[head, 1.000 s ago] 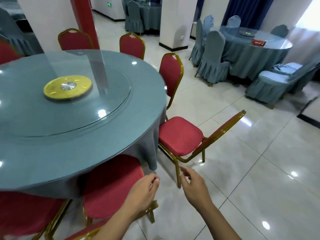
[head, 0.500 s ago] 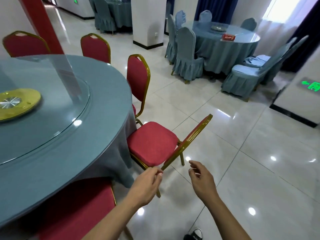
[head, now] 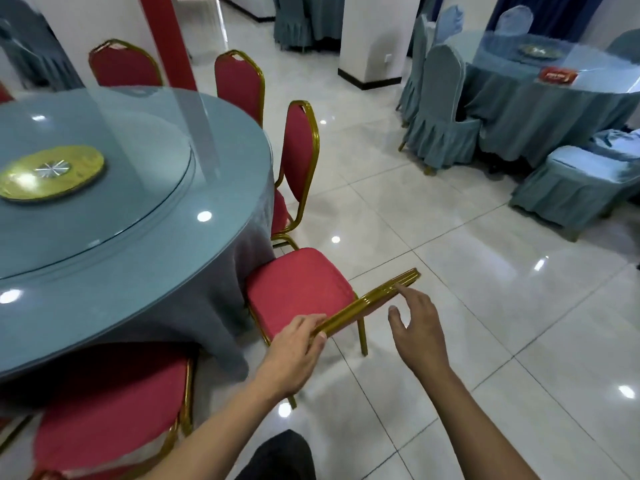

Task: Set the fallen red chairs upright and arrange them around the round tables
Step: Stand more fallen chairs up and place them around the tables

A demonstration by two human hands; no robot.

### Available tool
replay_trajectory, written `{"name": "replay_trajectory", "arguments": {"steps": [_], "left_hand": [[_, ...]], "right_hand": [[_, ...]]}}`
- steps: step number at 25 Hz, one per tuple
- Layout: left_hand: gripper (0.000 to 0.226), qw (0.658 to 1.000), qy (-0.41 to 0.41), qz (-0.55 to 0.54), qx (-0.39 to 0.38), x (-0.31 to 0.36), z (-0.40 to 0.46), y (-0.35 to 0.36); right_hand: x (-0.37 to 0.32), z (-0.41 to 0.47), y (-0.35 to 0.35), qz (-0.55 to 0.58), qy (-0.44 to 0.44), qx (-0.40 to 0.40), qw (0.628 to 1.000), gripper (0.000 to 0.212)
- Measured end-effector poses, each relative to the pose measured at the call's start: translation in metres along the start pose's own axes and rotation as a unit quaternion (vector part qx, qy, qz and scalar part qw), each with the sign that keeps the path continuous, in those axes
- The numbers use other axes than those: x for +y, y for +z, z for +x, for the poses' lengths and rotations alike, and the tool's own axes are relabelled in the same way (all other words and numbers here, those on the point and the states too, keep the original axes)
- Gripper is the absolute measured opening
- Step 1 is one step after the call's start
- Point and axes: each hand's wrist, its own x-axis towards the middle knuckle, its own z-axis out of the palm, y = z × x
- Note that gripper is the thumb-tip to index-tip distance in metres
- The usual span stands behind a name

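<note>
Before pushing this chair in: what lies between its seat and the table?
In the head view nothing: the chair seat meets the hanging tablecloth of the round table.

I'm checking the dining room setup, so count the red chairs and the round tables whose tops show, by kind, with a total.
Red chairs: 5, not counting red slivers at the left edge
Round tables: 2
Total: 7
</note>
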Motion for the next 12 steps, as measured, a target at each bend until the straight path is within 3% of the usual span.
{"name": "replay_trajectory", "arguments": {"steps": [6,12], "left_hand": [[0.044,0.996,-0.076,-0.011,0.041,0.011,0.054,0.025],[0.061,0.985,-0.158,0.008,-0.064,0.008,0.078,0.051]], "right_hand": [[0.043,0.086,0.000,-0.031,-0.070,-0.046,0.996,0.042],[0.090,0.115,0.018,-0.062,-0.048,-0.161,0.984,0.053]]}}
